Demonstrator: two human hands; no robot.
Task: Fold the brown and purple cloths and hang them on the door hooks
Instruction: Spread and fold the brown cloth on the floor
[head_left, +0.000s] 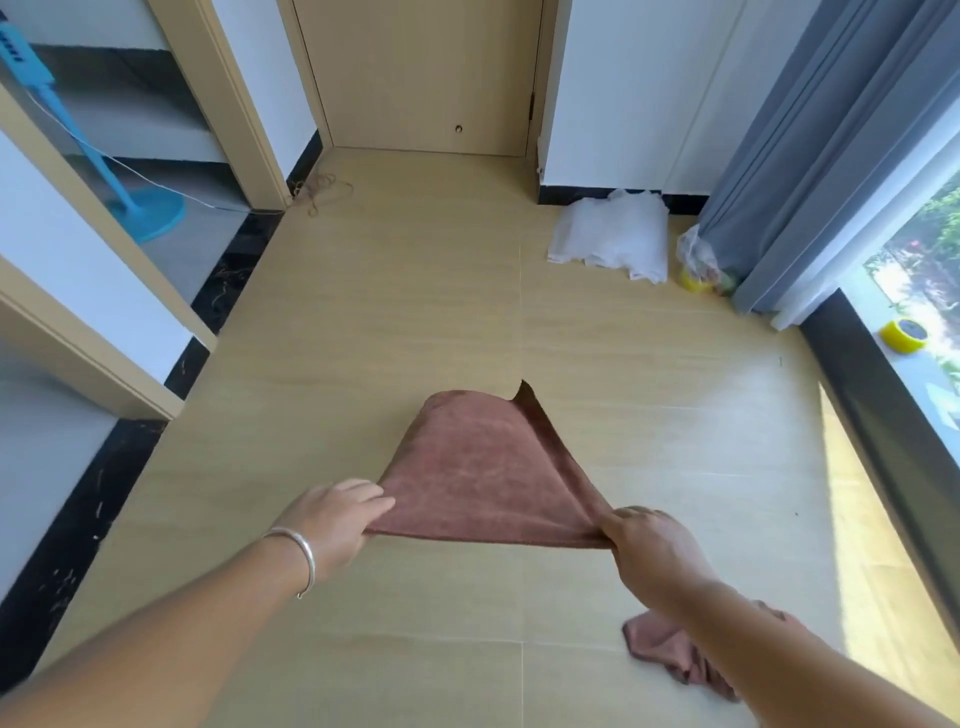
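A brown cloth (483, 467) is held above the floor (363, 322), its near edge running from 9 to 3 o'clock and its far fold pointing to 12. The left hand (332, 525) pinches one corner, the right hand (649, 545) the other. A second cloth (670, 654) lies crumpled at 5 o'clock.

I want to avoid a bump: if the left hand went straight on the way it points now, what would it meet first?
The left hand points rightward along the brown cloth it grips, so it would probably meet the right hand first; depth is uncertain.
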